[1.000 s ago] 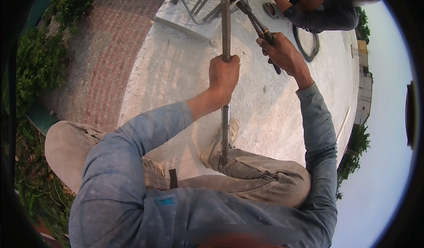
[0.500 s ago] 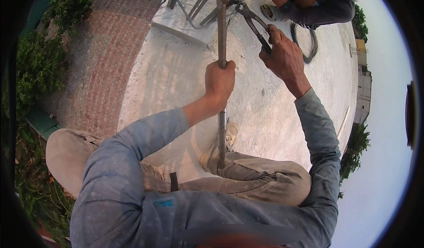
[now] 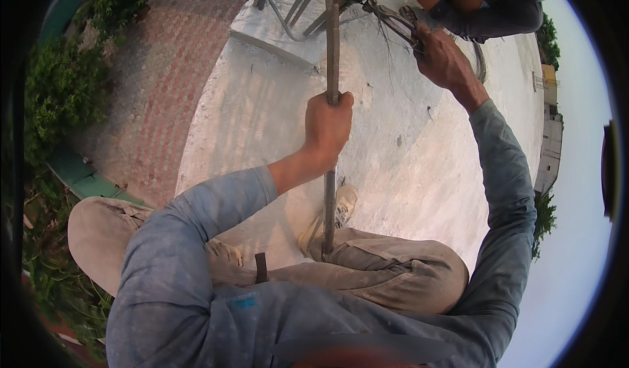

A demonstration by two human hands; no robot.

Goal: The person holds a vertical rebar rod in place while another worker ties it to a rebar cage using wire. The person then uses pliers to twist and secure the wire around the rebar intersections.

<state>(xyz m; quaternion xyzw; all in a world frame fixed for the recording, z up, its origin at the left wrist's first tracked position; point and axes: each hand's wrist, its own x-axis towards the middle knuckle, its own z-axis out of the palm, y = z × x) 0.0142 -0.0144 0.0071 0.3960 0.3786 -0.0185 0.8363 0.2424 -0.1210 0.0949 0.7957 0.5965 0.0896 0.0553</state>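
Dark pliers (image 3: 381, 13) slant, handles parted, just right of a long, straight metal bar (image 3: 333, 47)

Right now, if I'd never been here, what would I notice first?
Probably the long metal bar running up the middle, with the person's left hand wrapped around it. Then, up and to the right, the right hand grips dark pincers close to the metal frame. Red and grey paving stands out at the left.

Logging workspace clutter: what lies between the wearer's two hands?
In the head view, between the left hand and the right hand lies the pale surface, with thin dark strands on it.
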